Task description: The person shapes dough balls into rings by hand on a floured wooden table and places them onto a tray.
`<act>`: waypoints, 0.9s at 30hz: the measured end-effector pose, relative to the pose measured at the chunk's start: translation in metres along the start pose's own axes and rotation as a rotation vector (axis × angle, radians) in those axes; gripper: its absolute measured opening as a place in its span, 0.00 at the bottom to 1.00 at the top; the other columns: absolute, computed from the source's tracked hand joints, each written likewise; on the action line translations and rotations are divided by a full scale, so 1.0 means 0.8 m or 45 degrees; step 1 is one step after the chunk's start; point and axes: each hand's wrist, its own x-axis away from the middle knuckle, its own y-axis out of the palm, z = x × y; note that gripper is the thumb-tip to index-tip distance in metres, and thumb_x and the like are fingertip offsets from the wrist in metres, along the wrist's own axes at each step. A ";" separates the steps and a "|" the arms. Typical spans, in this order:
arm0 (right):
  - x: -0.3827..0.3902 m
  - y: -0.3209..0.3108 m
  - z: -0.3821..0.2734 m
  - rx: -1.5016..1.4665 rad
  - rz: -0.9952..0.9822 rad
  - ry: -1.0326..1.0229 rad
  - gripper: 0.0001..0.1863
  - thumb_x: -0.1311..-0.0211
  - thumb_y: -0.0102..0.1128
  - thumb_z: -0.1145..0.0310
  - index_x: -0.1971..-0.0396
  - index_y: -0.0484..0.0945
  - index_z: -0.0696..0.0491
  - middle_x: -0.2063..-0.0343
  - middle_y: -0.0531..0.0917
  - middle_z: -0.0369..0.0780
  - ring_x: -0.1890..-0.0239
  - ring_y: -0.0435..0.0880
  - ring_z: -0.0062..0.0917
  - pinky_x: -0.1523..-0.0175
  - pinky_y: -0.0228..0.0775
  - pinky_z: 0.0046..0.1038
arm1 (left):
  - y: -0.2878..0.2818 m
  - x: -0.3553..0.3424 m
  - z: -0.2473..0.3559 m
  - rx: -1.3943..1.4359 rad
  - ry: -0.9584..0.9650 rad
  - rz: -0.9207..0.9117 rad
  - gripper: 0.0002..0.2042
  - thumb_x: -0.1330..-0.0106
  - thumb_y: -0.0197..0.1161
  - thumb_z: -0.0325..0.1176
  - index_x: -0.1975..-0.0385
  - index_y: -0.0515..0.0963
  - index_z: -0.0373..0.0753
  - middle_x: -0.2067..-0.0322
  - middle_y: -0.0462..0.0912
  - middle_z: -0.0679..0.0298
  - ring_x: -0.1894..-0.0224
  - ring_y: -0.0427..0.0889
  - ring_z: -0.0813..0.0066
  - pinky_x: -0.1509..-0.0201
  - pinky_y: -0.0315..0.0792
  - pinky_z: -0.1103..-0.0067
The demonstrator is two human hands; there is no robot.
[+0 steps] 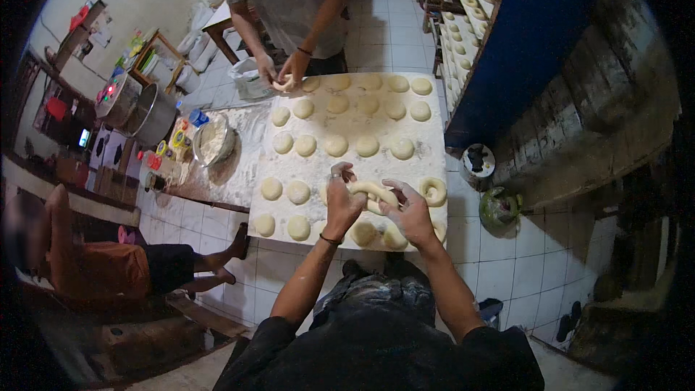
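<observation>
Between my two hands is a ring of pale dough (pixel 375 188), held just above the near part of a floured board (pixel 246 245). My left hand (pixel 344 199) has its fingers curled round the ring's left side. My right hand (pixel 410 211) grips its right side, thumb and fingers bent. Flour dusts both hands. A shaped dough ring (pixel 434 192) lies right of my right hand. Round dough balls sit in rows on the board, among them one dough ball (pixel 297 192) left of my hands. My hands partly hide the dough beneath them.
Across the board, a co-worker's hands (pixel 284 76) hold a piece of dough. A metal bowl of flour (pixel 214 142) stands on the left worktop. Racked trays (pixel 463 43) hold dough rings at the far right. A green gas cylinder (pixel 499 208) stands on the tiled floor; another person sits at left.
</observation>
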 end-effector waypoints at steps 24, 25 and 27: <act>0.028 0.097 0.022 0.701 -0.327 -0.347 0.23 0.32 0.33 0.52 0.45 0.59 0.50 0.68 0.80 0.45 0.65 0.81 0.27 0.64 0.72 0.26 | -0.097 0.091 -0.014 0.987 -0.767 -0.982 0.30 0.37 0.29 0.64 0.52 0.64 0.45 0.85 0.62 0.72 0.87 0.56 0.83 0.84 0.52 0.86; 0.023 0.094 0.036 0.722 -0.173 -0.642 0.25 0.33 0.34 0.51 0.42 0.55 0.50 0.76 0.79 0.42 0.77 0.79 0.22 0.72 0.71 0.23 | -0.105 0.074 -0.013 1.070 -0.774 -0.931 0.31 0.37 0.28 0.64 0.53 0.65 0.44 0.88 0.59 0.74 0.88 0.54 0.84 0.83 0.51 0.86; 0.019 0.058 -0.005 -0.258 -0.500 -0.036 0.27 0.33 0.34 0.50 0.40 0.53 0.50 0.82 0.75 0.38 0.85 0.73 0.19 0.78 0.67 0.21 | -0.118 0.049 -0.003 1.362 -0.703 -0.909 0.32 0.38 0.28 0.64 0.55 0.66 0.43 0.93 0.50 0.78 0.91 0.50 0.85 0.84 0.52 0.85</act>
